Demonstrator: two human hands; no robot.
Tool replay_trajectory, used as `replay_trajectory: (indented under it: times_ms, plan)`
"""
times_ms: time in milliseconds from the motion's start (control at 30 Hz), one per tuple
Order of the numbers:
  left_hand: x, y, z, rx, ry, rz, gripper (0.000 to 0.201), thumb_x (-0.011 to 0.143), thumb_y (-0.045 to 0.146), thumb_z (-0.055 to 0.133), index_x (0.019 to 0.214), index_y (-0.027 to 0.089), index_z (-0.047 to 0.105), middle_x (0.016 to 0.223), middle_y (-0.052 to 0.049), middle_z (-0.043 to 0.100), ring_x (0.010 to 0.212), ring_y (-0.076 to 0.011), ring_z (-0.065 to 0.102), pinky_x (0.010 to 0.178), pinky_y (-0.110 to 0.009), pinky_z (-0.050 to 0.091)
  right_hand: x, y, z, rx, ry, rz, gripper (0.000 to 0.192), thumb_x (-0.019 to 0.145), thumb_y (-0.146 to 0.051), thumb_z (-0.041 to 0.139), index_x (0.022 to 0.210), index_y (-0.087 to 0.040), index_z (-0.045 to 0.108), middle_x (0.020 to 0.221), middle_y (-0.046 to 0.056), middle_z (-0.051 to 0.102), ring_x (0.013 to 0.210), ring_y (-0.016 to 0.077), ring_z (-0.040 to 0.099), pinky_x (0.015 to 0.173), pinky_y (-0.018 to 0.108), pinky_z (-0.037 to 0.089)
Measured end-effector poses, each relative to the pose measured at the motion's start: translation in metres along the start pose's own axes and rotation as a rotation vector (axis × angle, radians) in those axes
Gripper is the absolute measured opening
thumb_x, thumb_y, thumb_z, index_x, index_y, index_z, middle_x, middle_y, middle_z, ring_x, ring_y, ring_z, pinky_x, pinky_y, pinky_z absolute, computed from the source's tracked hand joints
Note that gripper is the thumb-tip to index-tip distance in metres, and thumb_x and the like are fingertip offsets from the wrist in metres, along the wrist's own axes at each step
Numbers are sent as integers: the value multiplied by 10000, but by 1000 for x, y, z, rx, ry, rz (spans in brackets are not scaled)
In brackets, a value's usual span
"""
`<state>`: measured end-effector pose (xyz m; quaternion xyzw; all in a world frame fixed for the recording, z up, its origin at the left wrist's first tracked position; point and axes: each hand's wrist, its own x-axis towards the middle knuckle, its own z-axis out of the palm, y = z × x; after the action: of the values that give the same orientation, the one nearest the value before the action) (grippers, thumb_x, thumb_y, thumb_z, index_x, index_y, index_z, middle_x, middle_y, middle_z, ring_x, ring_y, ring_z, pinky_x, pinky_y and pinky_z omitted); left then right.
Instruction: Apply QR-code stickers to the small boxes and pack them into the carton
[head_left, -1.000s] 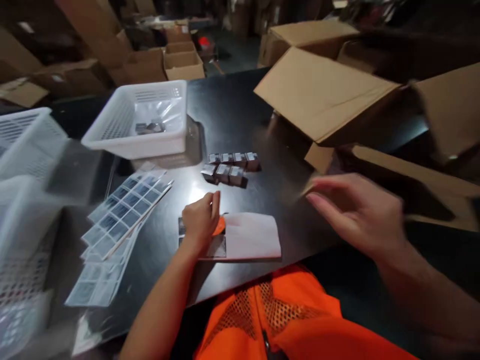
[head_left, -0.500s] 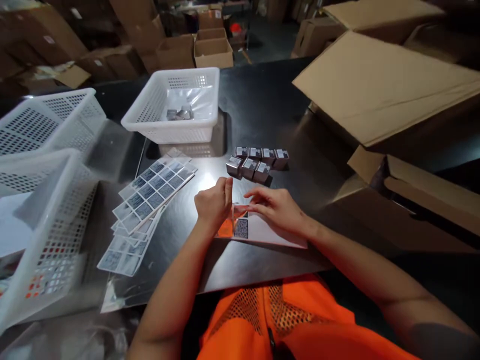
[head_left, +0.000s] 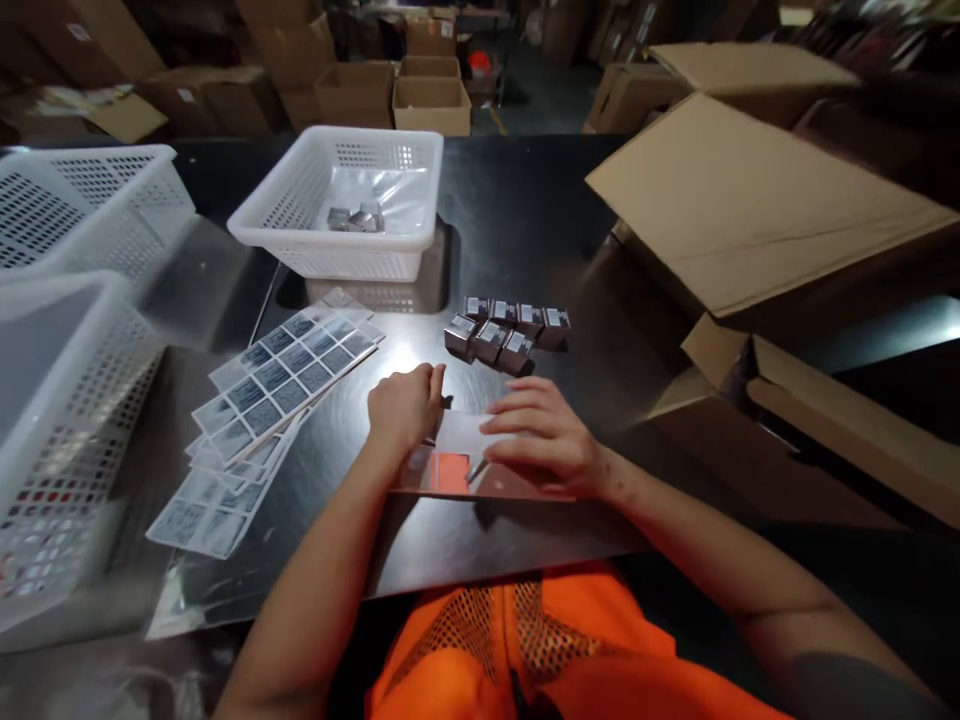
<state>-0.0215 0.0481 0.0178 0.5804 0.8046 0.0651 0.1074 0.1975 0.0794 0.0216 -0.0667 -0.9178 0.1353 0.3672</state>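
Observation:
A label sheet [head_left: 465, 432], partly white with an orange square patch on it, lies before me near the table's front edge. At its left end my left hand [head_left: 405, 408] is closed on it, thumb pointing up; what its fingers pinch is partly hidden. My right hand [head_left: 544, 440] rests over the sheet's right part with fingers stretched out and slightly apart, its thumb hidden. A small dark strip shows by its fingertips. Just beyond my hands stand several small shiny boxes [head_left: 491, 340] in two rows. To the left, printed label sheets [head_left: 274, 385] lie fanned in a pile.
A white basket [head_left: 330, 240] behind the pile holds a clear bag and a few small boxes. More white baskets [head_left: 90, 205] stand at the left. An open cardboard carton [head_left: 750, 200] takes up the right side. Stacked cartons [head_left: 431, 105] are in the background.
My left hand has shifted slightly left with the sheet. My right hand's fingers have gone from a pinch near the printed label to spread over the sheet. The view has turned a little.

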Motion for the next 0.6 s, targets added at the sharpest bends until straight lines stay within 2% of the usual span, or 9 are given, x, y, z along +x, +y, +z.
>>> replay_trajectory:
  times_ms: [67, 133, 200, 233, 300, 367, 500, 600]
  plan:
    - [-1, -1, -1, 20, 22, 30, 518, 1061, 489, 343, 1032, 201, 773, 917, -158, 785, 867, -295, 733, 659, -314, 369, 2, 9, -8, -76, 169, 269, 235, 953, -293, 624, 1185, -299, 660, 1144, 62, 768, 1127, 254, 693, 1029, 468, 506]
    - [-2, 1, 0, 35, 31, 82, 496, 1062, 486, 357, 1037, 215, 772, 891, -133, 789, 864, -277, 733, 658, -304, 351, 2, 27, -11, -205, 250, 593, 528, 912, -370, 693, 1404, -261, 536, 1233, 118, 724, 1179, 306, 654, 1035, 509, 503]
    - [-3, 3, 3, 47, 21, 149, 463, 1058, 485, 387, 1028, 231, 772, 848, -101, 790, 838, -252, 732, 653, -297, 335, 0, 46, -7, -269, 197, 784, 870, 831, -425, 772, 1558, -195, 352, 1303, 170, 688, 1237, 371, 614, 1066, 578, 470]
    - [-4, 5, 5, 53, 11, 184, 443, 1053, 485, 407, 1018, 237, 772, 822, -86, 789, 820, -239, 731, 651, -294, 330, -2, 55, -3, -266, 155, 831, 947, 809, -420, 784, 1584, -178, 297, 1302, 181, 686, 1254, 394, 603, 1073, 603, 456]
    - [-7, 8, 8, 63, -6, 243, 410, 1046, 483, 435, 1021, 248, 771, 780, -61, 784, 789, -223, 729, 646, -293, 325, -7, 67, 5, -210, 130, 892, 959, 798, -385, 772, 1586, -187, 262, 1253, 168, 705, 1237, 394, 620, 1058, 606, 467]
    - [-9, 10, 10, 72, -14, 277, 389, 1045, 475, 442, 1064, 255, 763, 767, -46, 784, 773, -214, 729, 645, -294, 326, -12, 71, 8, -60, 203, 977, 972, 778, -405, 776, 1566, -224, 237, 1177, 121, 724, 1128, 341, 679, 1002, 547, 521]
    - [-14, 10, 11, 4, 38, 310, 333, 1018, 450, 518, 1151, 246, 745, 725, -19, 770, 710, -184, 716, 637, -283, 342, -13, 58, -3, 523, 390, 1196, 1063, 668, -574, 836, 1458, -285, 186, 942, -11, 735, 829, 205, 711, 836, 382, 581]
    - [-16, 10, 11, -117, 83, 331, 316, 979, 436, 598, 1182, 235, 733, 707, 16, 753, 633, -140, 695, 632, -261, 361, -9, 44, -14, 864, 425, 1221, 1016, 640, -550, 881, 1365, -288, 219, 864, -54, 729, 789, 165, 711, 839, 336, 574]
